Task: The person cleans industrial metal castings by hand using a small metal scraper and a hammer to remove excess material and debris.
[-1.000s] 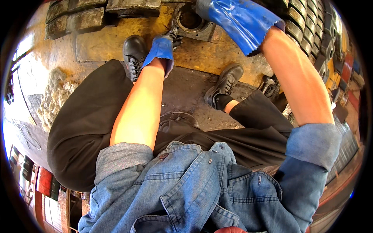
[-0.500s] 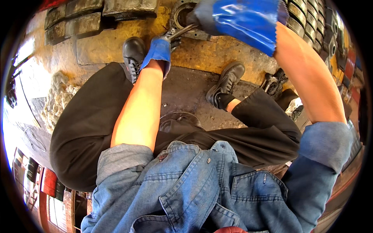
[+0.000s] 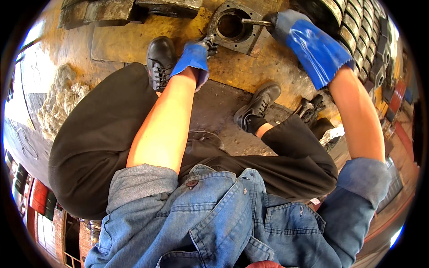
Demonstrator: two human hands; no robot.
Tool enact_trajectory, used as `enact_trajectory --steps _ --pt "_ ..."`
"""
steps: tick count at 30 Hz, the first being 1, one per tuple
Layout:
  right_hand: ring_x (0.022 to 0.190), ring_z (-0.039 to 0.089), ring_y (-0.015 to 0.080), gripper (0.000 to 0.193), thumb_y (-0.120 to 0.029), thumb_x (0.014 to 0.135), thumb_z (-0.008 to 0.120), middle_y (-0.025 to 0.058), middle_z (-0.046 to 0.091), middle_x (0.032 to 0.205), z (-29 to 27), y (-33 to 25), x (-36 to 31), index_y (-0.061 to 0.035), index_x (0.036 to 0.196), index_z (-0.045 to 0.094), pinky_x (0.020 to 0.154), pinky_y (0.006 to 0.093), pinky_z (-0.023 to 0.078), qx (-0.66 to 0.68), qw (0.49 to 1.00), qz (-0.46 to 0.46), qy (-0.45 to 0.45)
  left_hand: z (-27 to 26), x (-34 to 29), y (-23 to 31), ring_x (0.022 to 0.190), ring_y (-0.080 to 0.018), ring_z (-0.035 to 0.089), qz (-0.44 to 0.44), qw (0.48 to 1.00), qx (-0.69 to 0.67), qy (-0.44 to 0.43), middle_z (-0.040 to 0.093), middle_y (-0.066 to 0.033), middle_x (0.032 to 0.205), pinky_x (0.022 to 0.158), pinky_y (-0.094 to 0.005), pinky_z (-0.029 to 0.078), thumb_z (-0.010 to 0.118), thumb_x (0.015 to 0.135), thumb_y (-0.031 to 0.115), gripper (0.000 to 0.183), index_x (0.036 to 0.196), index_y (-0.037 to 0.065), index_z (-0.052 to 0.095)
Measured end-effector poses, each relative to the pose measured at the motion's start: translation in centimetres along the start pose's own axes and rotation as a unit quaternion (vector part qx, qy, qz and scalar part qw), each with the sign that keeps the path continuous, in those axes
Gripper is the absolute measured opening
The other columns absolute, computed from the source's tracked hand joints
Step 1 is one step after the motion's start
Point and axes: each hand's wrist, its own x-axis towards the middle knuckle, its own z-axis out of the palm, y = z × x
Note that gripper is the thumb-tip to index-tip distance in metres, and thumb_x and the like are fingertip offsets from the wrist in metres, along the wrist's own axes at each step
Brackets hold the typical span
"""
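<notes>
A square metal housing with a round bore and bolt holes lies flat ahead of me, dark with grease. My left hand, in a blue-cuffed glove with dark grimy fingers, is closed at its near left corner; the fingertips are partly hidden. In a matching glove, my right hand is wrapped round a metal rod at the housing's right. The rod lies nearly level and points left, its tip over the bore. Its other end is hidden in the glove.
Worn metal blocks stand at the far left, and stacked ribbed metal parts at the far right. A stained yellow plate lies beneath the housing. My shoes flank the work. A heap of rags is at left.
My right hand has drawn back to the right and nearer me, bringing the rod away from my left hand and uncovering the bore. My left hand remains by the housing's corner.
</notes>
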Motion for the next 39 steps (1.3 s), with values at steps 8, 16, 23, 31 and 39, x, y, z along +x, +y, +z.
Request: enact_trajectory --steps 8,16,23,31,39 --pt "0.085 0.068 0.0312 0.021 -0.016 0.085 0.056 0.0163 0.069 0.094 -0.3 -3.7 -2.8 -0.0054 0.097 0.069 0.076 0.0380 0.055 0.112 0.981 0.094 -0.131 -0.2 -0.4 0.0 0.067 -0.0170 0.068 0.001 1.000 -0.012 -0.001 0.072 -0.0012 0.086 0.057 -0.0342 0.047 0.064 0.087 0.045 0.029 0.096 0.018 0.065" --pt "0.073 0.069 0.0183 0.028 -0.022 0.092 0.050 0.0084 0.072 0.088 -1.9 -5.8 -2.2 -0.0021 0.095 0.070 0.067 0.0308 0.055 0.346 0.877 0.197 -0.268 -1.4 2.6 -0.1 0.068 -0.0168 0.068 -0.032 0.999 0.011 0.025 0.072 -0.0009 0.085 0.057 -0.0340 0.047 0.065 0.087 0.045 0.030 0.096 0.017 0.066" --pt "0.053 0.055 0.0087 0.031 -0.024 0.095 0.049 0.0051 0.072 0.081 -2.1 -7.3 -6.1 0.0000 0.104 0.066 0.048 0.0246 0.043 0.573 0.739 0.282 -0.215 0.4 -1.8 0.9 0.069 -0.0176 0.067 0.032 0.999 -0.004 -0.010 0.072 -0.0024 0.084 0.063 -0.0329 0.048 0.066 0.087 0.041 0.031 0.100 0.013 0.066" --pt "0.057 0.056 0.0126 0.020 -0.015 0.096 0.048 0.0081 0.064 0.072 6.7 -11.6 -5.8 0.0006 0.095 0.060 0.048 0.0269 0.046 0.653 0.751 0.095 -0.014 -1.2 -2.4 1.1 0.082 -0.0212 0.067 0.039 0.994 -0.097 0.000 0.070 -0.0085 0.094 0.066 -0.0313 0.050 0.064 0.089 0.033 0.030 0.106 0.008 0.063" --pt "0.046 0.044 0.0147 0.004 -0.011 0.092 0.049 0.0094 0.063 0.071 5.6 -15.5 -2.9 -0.0089 0.093 0.053 0.042 0.0277 0.035 0.937 0.071 0.341 0.028 1.8 -11.0 2.6 0.096 -0.0256 0.062 0.121 0.991 0.050 0.019 0.065 -0.0157 0.112 0.084 -0.0347 0.048 0.049 0.096 0.032 0.036 0.112 0.003 0.061"
